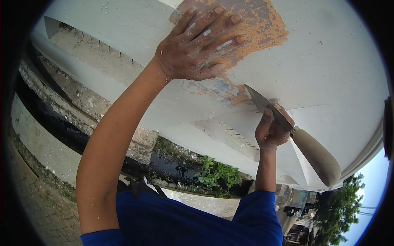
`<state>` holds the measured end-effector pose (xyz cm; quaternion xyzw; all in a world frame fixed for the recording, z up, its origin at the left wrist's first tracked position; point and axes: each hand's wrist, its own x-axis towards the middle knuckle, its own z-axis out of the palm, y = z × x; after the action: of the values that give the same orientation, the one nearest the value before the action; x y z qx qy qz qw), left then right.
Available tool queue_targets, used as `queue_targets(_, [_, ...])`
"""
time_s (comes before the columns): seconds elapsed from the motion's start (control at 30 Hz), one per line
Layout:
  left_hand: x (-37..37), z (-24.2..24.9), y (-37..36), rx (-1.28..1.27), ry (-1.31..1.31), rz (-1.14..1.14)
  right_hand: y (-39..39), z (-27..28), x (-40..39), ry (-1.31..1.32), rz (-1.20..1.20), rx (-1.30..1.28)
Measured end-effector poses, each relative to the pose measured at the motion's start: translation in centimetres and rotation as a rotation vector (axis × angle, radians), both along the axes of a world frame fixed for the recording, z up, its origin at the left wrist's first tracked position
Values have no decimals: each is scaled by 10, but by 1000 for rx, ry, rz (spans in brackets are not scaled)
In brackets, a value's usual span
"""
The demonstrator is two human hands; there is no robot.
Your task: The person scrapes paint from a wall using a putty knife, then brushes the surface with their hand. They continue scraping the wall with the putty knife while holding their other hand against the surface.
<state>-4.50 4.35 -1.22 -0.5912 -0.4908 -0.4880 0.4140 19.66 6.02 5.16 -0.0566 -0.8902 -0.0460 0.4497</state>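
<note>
My left hand lies flat with its fingers spread against a white wall, at the edge of a bare orange-brown patch. Whitish dust marks its fingers. Lower right, my right hand grips a pointed trowel by the blade, with the thumb on the flat face. Its pale handle sticks out down to the right. The blade's tip is near a smaller peeled area with grey and orange spots. Some right fingers are hidden behind the blade.
Slotted recesses run along the wall. Below are a concrete ledge, a dark water channel and a green plant. Brick paving lies lower left. A tree stands at the lower right.
</note>
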Motion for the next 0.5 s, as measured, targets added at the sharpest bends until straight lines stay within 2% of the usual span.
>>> queue_targets(0.07, [0, -1, -2, -11, -6, 21, -2, -4, -1, 126, -45, -159])
queue_targets(0.17, [1, -1, 0, -6, -4, -4, -5, 6, -4, -269, 15, 51])
queue_targets(0.2, [-1, -1, -1, -3, -6, -16, -2, 8, -2, -196, 5, 38])
queue_targets(0.23, [-1, -2, -1, -6, -5, 0, 0, 1, 3, 0, -47, -48])
queue_targets(0.3, [0, -2, -1, -8, -4, 33, 2, -8, 1, 33, -5, -5])
queue_targets(0.37, [1, -1, -1, 9, -3, 9, -5, 2, -1, -245, -16, 89])
queue_targets(0.4, [0, -1, -1, 17, -4, 1, -5, 7, 1, -219, -38, 79])
queue_targets(0.43, [-2, -1, -1, 17, -13, -4, 1, 0, -1, 71, 49, -33])
queue_targets(0.5, [1, -1, -1, 9, -38, -27, 5, -3, -3, 111, 59, -1])
